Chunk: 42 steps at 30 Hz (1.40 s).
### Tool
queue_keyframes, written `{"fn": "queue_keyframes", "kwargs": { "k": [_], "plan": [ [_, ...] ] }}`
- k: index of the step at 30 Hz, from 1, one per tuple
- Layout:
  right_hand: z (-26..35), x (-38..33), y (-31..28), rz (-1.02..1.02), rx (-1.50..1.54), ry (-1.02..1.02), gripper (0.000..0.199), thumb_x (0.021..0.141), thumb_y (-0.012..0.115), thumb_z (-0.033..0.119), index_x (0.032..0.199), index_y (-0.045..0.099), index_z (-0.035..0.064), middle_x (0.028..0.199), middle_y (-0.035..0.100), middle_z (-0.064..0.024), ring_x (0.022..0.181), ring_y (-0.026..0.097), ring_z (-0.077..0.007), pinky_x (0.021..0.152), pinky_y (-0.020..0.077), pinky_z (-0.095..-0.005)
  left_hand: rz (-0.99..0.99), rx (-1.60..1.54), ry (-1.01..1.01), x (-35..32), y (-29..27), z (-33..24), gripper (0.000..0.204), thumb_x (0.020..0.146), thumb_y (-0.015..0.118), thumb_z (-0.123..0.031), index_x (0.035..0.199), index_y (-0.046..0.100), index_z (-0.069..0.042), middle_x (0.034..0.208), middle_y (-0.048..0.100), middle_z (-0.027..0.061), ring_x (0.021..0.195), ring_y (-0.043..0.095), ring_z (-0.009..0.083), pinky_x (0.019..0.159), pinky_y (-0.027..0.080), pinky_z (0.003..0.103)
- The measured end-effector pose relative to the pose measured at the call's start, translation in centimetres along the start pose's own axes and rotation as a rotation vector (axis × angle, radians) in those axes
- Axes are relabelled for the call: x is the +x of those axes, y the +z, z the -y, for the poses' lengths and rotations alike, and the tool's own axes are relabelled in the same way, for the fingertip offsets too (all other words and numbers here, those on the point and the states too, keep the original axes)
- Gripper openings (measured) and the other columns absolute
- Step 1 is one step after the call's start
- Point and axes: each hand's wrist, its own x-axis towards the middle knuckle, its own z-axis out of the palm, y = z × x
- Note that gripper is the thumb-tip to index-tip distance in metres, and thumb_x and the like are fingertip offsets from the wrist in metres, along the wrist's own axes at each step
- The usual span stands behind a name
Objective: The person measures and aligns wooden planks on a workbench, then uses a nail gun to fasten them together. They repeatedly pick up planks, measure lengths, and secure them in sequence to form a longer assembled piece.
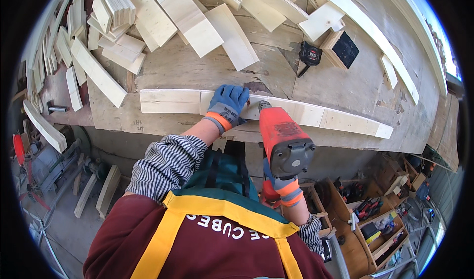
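Ply bench (316, 91), weathered, fills upper half of view; its front edge bows across just below the work, w/ a narrow margin of bare ply btwn edge and wood strip (306, 113). Strip = pale, gently curved, made up of jointed pcs, lying lengthwise L–R nr that edge. More bare ply beyond strip, up to tape meas. (310, 55) (blk) and wood block (345, 50) w/ dark face, these two side by side; further bare ply past strip's R end, toward the bench's R side. Far L is tighter: loose boards (98, 74) lie at angles, stack (116, 7) behind. Long curved strip (370, 32) sweeps along R side. Pos. of hands: L hand (228, 103), blue glove w/ orange cuff, lies across strip L of its middle, fingers tog. over far edge, holding it. R hand (279, 178), also gloved, is closed round the grip of red nail gun (284, 138), mostly hidden under tool body; finger detail can't be told. Gun nose meets strip just R of L hand; R hand itself sits nearer the body, off the bench's front edge. Lower R, below bench level: wooden trays (365, 232) w/ tools.
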Motion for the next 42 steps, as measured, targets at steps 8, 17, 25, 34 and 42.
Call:
{"fn": "queue_keyframes", "kwargs": {
  "k": [8, 17, 25, 34, 42],
  "plan": [
    [0.3, 0.2, -0.7, 0.024, -0.009, 0.041, 0.046, 0.09, 0.064, 0.022, 0.133, 0.053, 0.0091, 0.134, 0.054, -0.0115, 0.123, 0.05, -0.0291, 0.104, 0.0405, -0.0401, 0.035, -0.004, -0.008, 0.0, -0.1, -0.1, 0.087, 0.063, 0.08, -0.047, 0.134, 0.047, -0.009, 0.125, 0.051, 0.0096, 0.117, 0.046, 0.0281, 0.106, 0.032, 0.041],
    [-1.2, 0.5, 0.1, -0.032, 0.26, 0.226, 0.018, 0.089, 0.059, 0.007, 0.106, 0.059, 0.0042, 0.082, 0.06, -0.0051, 0.071, 0.059, -0.0165, 0.062, 0.0483, -0.0317, 0.063, 0.025, 0.01, 0.0, -0.3, -0.1, 0.092, 0.064, 0.078, -0.054, 0.136, 0.044, -0.008, 0.128, 0.05, 0.0103, 0.121, 0.045, 0.0272, 0.108, 0.03, 0.041],
    [-3.1, -4.6, 1.4, 0.077, 0.255, 0.406, 0.041, 0.088, 0.061, 0.022, 0.126, 0.052, 0.0081, 0.117, 0.053, -0.0092, 0.107, 0.049, -0.0258, 0.093, 0.0385, -0.0373, -0.092, -0.071, 0.002, -1.1, -0.8, -0.4, 0.115, 0.054, 0.076, -0.068, 0.144, 0.035, -0.009, 0.136, 0.044, 0.0114, 0.128, 0.038, 0.029, 0.114, 0.02, 0.049],
    [1.9, -2.6, 2.5, 0.063, 0.103, 0.041, 0.032, 0.088, 0.065, 0.016, 0.118, 0.06, 0.0059, 0.098, 0.064, -0.0086, 0.092, 0.06, -0.0219, 0.08, 0.0487, -0.0367, 0.029, 0.241, -0.055, -7.0, -2.6, 7.8, 0.103, 0.062, 0.074, -0.062, 0.146, 0.034, -0.02, 0.138, 0.044, 0.0048, 0.129, 0.038, 0.0264, 0.116, 0.012, 0.056],
    [2.6, -1.2, 4.1, 0.273, 0.281, 0.243, 0.042, 0.09, 0.06, 0.02, 0.13, 0.052, 0.0101, 0.127, 0.053, -0.0106, 0.117, 0.049, -0.0271, 0.099, 0.0404, -0.0392, 0.101, 0.148, -0.059, -5.2, -2.5, 8.3, 0.072, 0.07, 0.072, -0.049, 0.131, 0.048, -0.021, 0.125, 0.052, 0.0046, 0.121, 0.046, 0.0243, 0.113, 0.025, 0.042]
  ]
}}
